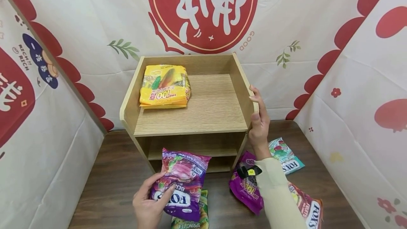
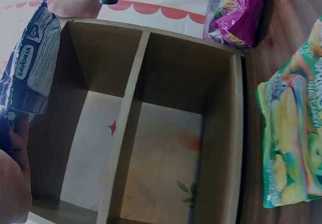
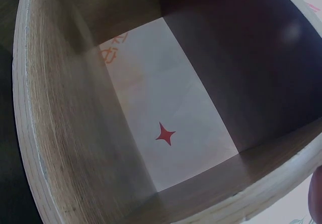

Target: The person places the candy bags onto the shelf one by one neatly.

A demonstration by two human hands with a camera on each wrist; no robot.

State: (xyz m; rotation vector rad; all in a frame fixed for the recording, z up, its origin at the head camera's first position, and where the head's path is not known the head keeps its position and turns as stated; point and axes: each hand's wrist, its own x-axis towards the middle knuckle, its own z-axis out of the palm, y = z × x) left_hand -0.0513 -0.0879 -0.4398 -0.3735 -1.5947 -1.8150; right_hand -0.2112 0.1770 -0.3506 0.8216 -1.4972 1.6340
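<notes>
My left hand point(image 1: 148, 200) holds a purple Fox's berries candy bag point(image 1: 184, 183) by its near left side, thumb on top, in front of a small wooden shelf point(image 1: 210, 105). In the left wrist view, the silver-and-blue back of that candy bag point(image 2: 37, 63) shows above the fingers point(image 2: 20, 138). My right hand point(image 1: 260, 130) grips the edge of the shelf's right side panel. A yellow candy bag point(image 1: 165, 87) lies on the top board at the left. The right wrist view shows a compartment wall point(image 3: 65, 108) and a bit of one finger point(image 3: 316, 194).
A green spring tea candy bag point(image 1: 203, 215) lies partly under the held one. Right of the shelf are a magenta candy bag point(image 1: 245, 190), a teal Fox's bag point(image 1: 286, 154) and a red fruits bag point(image 1: 310, 206), on a dark wood table point(image 1: 101, 186). Printed cloth walls point(image 1: 95, 27) surround it.
</notes>
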